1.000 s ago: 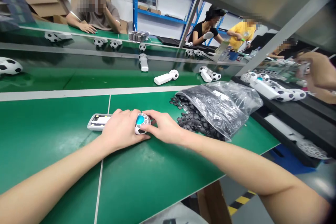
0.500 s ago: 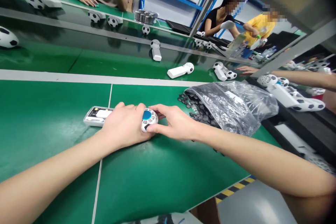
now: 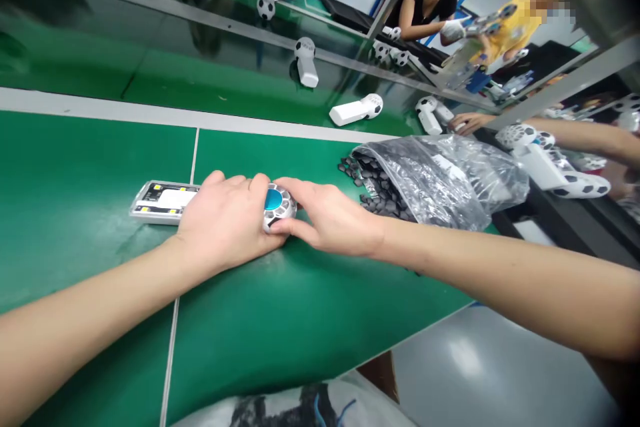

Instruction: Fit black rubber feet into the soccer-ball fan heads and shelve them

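Note:
A white handheld device (image 3: 163, 199) lies on the green table, its round head patterned like a football with a blue disc on top. Its handle shows an open face with a white block and small yellow squares. Over the middle of the device, my left hand (image 3: 225, 217) is closed, hiding the neck. My right hand (image 3: 333, 217) grips the round head from the right, thumb on the near side and fingers on the far side. Whether a small part sits under the fingertips cannot be seen.
Right of my hands, a clear plastic bag (image 3: 440, 180) spills small black pieces (image 3: 383, 193). Beyond the table edge, finished-looking football-headed devices (image 3: 356, 110) lie on a green belt. A co-worker's hand (image 3: 470, 122) reaches in at right, near stacked devices (image 3: 543, 163). Other people work behind.
The view has tilted down and shifted, so the person at the back left is out of frame. Both my hands keep hold of the device. The co-worker's hand at right now touches a device on the belt.

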The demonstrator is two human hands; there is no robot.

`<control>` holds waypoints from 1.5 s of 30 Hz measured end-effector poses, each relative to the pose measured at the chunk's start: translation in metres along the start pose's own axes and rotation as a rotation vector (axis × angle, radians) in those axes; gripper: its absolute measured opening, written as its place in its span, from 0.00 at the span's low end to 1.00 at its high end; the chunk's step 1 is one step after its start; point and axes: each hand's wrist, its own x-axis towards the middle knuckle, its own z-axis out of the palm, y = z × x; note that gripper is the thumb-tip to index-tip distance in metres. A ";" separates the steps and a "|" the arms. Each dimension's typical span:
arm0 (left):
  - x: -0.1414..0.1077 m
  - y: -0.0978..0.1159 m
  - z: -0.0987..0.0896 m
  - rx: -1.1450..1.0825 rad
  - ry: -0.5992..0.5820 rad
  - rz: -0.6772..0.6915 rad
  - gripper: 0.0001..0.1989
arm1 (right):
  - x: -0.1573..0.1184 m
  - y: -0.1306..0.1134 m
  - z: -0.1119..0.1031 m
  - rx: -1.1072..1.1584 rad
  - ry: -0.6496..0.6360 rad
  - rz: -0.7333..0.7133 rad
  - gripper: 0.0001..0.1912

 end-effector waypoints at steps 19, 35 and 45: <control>-0.017 -0.023 0.017 -0.364 0.175 0.147 0.27 | -0.028 0.115 -0.037 -0.357 0.341 0.354 0.08; -0.019 -0.018 0.017 -0.609 0.092 0.142 0.27 | -0.024 0.103 -0.038 -0.275 0.247 0.342 0.03; -0.018 -0.010 0.020 -0.606 0.105 0.116 0.30 | -0.040 0.020 0.008 0.513 0.331 0.119 0.04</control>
